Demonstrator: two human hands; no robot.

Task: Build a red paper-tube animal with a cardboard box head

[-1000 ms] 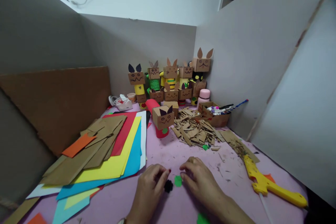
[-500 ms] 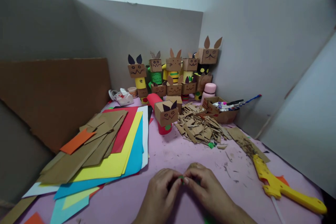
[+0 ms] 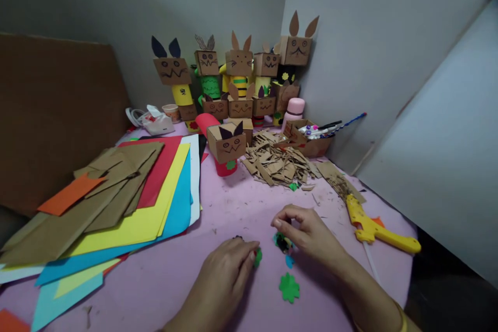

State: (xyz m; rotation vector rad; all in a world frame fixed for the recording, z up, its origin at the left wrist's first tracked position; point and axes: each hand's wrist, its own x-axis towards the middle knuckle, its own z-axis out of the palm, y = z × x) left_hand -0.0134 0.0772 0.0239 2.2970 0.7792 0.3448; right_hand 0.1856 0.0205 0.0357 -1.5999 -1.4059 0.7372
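My left hand (image 3: 227,272) is low over the purple table, fingers pressed together at a small green piece (image 3: 257,258). A dark piece (image 3: 238,238) lies partly hidden behind its knuckles. My right hand (image 3: 305,231) hovers above a small cluster of dark and green pieces (image 3: 280,241), with thumb and forefinger nearly meeting; whether something is between them is too small to tell. Beside the cluster lies a small blue piece (image 3: 289,261). A green flower-shaped cutout (image 3: 289,288) rests flat nearer to me, between my forearms.
Colored paper and cardboard sheets (image 3: 116,218) are stacked at left. Cardboard-headed animal figures (image 3: 239,62) stand behind, one red-bodied figure (image 3: 226,166) closer. A cardboard scrap pile (image 3: 276,161), a box of pens (image 3: 311,145) and a yellow glue gun (image 3: 383,233) are at right.
My hands have parted; they were together at a small green piece. The view has tilted down and shifted right, showing the green flower and small pieces between my hands.
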